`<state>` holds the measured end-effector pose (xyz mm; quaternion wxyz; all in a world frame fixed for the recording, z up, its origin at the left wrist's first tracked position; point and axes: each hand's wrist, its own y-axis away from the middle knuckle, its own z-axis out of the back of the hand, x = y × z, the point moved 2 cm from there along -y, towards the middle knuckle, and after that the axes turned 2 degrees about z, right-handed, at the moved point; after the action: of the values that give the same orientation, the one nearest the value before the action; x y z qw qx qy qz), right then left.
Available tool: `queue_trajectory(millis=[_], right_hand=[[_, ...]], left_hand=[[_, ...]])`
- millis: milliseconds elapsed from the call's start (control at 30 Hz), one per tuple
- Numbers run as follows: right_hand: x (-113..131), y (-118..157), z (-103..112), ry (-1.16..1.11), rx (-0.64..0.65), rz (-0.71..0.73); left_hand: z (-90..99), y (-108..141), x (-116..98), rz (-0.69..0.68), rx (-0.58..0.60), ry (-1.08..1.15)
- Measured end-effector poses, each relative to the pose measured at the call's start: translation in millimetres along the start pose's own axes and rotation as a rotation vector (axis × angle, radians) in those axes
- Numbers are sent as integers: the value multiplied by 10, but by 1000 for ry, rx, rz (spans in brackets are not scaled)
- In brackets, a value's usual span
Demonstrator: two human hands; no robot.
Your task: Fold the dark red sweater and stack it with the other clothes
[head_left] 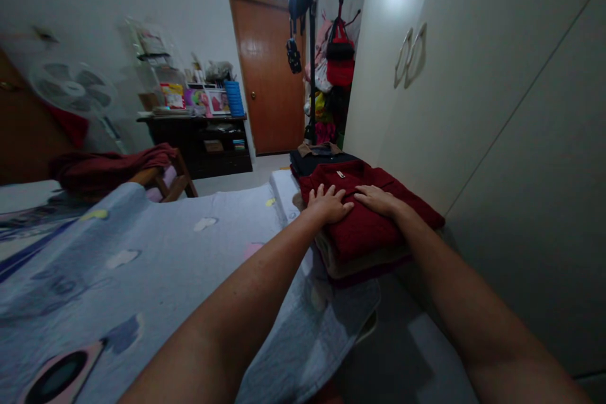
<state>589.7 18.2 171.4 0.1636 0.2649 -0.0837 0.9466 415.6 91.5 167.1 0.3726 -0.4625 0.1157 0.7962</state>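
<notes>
A folded dark red shirt (364, 230) with its collar and a small white label showing lies on top of a pile of folded clothes (348, 271) at the bed's right edge. My left hand (327, 204) rests flat on the shirt's left side, fingers spread. Beside it my right hand (377, 199) lies flat on the shirt, its fingers stretched toward the left. Neither hand grips anything. Behind the red shirt, a dark folded garment (310, 162) with a brown collar (319, 149) is partly covered.
A pale blue patterned sheet (189, 265) covers the bed. A pale wardrobe (473, 107) stands close on the right. Farther off are a brown door (269, 76), a dark cabinet (199, 145), a white fan (73, 88) and hanging bags (339, 50).
</notes>
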Motion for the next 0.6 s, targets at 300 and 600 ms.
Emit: queue_trajectory(millis=[300, 600], right_hand=[[-6, -12, -63, 205, 116, -37], [94, 7, -61, 449, 29, 20]], left_hand=[[-63, -28, 40, 2, 107, -431], [56, 231, 231, -153, -158, -331]])
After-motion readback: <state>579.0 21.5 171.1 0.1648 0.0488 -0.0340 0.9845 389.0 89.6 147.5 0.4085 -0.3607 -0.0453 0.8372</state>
